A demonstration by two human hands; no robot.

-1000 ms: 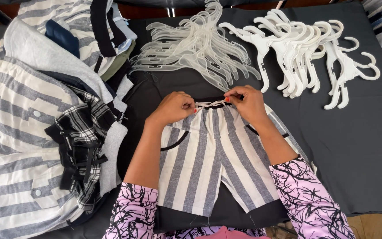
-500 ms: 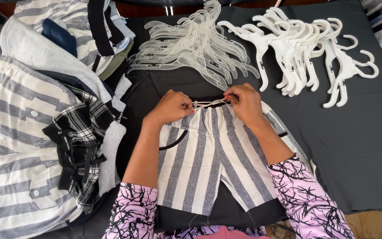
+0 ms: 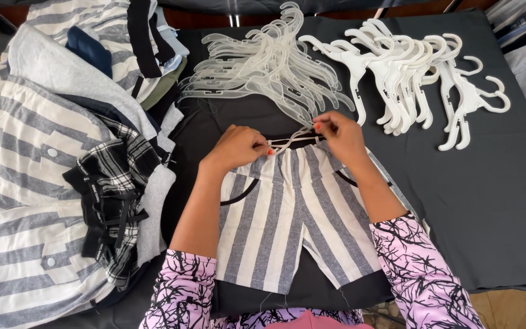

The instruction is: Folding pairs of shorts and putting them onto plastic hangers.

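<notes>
Grey-and-white striped shorts [image 3: 296, 225] lie flat on a black garment in the middle of the dark table [image 3: 494, 201]. At the waistband, my left hand [image 3: 238, 146] pinches one end of the white drawstring [image 3: 293, 141]. My right hand [image 3: 336, 131] pinches the other end, slightly higher and to the right. The string runs taut between the two hands. Pink sleeves with black branch print cover both my forearms near the bottom edge.
A fan of clear plastic hangers [image 3: 263, 61] lies behind the shorts, and a pile of white hangers [image 3: 415, 73] sits to the right. Stacked striped shirts [image 3: 25, 183] and plaid fabric [image 3: 114, 189] fill the left side.
My right hand has lifted a little and drawn the string end up and to the right. The left hand stays at the waistband. The shorts have not shifted.
</notes>
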